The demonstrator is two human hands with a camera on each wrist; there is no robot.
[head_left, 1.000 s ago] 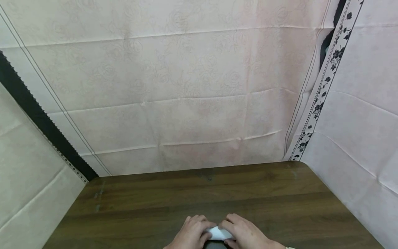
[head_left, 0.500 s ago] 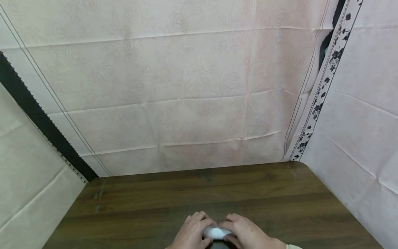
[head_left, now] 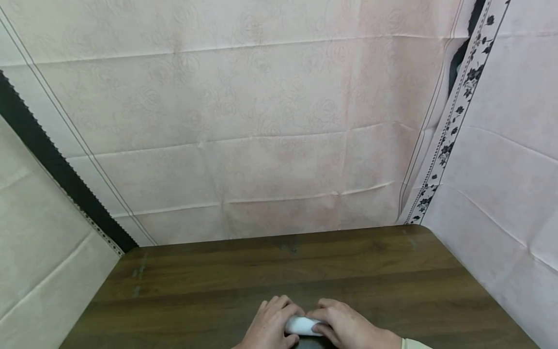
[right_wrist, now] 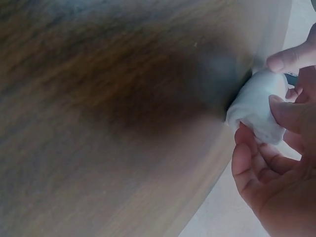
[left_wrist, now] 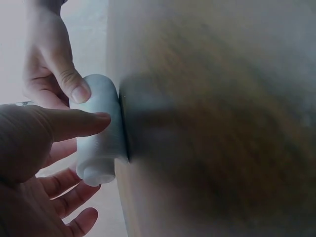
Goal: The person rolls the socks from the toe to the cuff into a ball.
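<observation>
A white roll (head_left: pixel 302 325) of soft, cloth-like material lies crosswise between my two hands at the near edge of the table. My left hand (head_left: pixel 271 324) grips its left end, fingers over the far side and thumb on the near side. The other end is pinched by my right hand (head_left: pixel 350 327). In the left wrist view, the roll (left_wrist: pixel 101 128) has a smaller inner coil poking out at one end. Loose folds show at the end of the roll (right_wrist: pixel 261 106) in the right wrist view, with fingertips tucked against them. Its exact kind is unclear.
A dark patch or object (head_left: pixel 309 343) sits just below the roll, mostly cut off by the frame. The brown wood-grain table (head_left: pixel 218 286) spreads ahead. Pale patterned sheets (head_left: pixel 270 145) hang behind it and on both sides.
Both hands stay near the same spot on the roll. Their fingers and thumbs have shifted slightly, and the roll looks rounder, with its left end showing more. More of the right sleeve is in view.
</observation>
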